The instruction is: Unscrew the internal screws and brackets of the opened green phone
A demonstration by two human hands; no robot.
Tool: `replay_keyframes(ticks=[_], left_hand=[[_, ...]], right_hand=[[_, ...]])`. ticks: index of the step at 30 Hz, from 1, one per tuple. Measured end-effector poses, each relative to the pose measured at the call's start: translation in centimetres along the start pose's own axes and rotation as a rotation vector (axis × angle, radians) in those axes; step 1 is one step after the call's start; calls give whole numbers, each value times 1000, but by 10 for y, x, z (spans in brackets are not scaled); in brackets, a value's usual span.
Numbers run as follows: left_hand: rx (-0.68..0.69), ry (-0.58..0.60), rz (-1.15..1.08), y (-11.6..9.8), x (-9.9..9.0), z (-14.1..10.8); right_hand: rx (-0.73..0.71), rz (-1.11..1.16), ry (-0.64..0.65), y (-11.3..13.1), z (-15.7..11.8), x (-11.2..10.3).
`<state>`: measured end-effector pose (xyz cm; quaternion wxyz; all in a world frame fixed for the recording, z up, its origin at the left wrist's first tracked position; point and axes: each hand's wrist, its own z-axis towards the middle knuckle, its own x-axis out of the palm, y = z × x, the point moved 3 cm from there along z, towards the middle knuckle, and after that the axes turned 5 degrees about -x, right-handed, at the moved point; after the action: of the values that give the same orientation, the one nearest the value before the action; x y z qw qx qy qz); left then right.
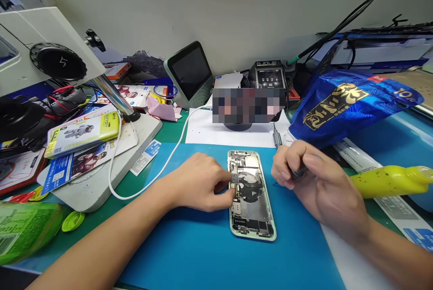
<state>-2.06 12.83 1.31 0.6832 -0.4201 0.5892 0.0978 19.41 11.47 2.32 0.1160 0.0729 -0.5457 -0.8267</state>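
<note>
An opened phone (252, 195) with its inner parts showing lies on the blue mat (182, 254). My left hand (203, 184) rests at the phone's left edge, its thumb and index finger bent close together over the parts there; anything between the fingertips is too small to tell. To the right of the phone, my right hand (314, 177) is raised palm up, with its fingers curled round a dark object, probably a tool, mostly hidden by the fingers. A grey screwdriver (277, 136) appears just beyond the right hand's fingers.
A microscope stand (145, 132) with boxes and cards is at the left, near a green packet (27, 231). A white cable (162, 170) crosses the mat. Behind are a screen device (191, 73) and a soldering station (270, 75). A blue bag (348, 105) and yellow bottle (389, 181) stand right.
</note>
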Motion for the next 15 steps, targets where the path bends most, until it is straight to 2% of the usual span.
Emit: replay_keyframes(ticks=[4, 9, 15], left_hand=[[3, 16, -10, 1, -1, -3], [21, 7, -23, 1, -3, -6], [97, -92, -16, 2, -5, -7]], right_hand=[[-102, -154, -24, -3, -8, 1], [-301, -499, -14, 2, -10, -5], [-311, -900, 36, 12, 5, -16]])
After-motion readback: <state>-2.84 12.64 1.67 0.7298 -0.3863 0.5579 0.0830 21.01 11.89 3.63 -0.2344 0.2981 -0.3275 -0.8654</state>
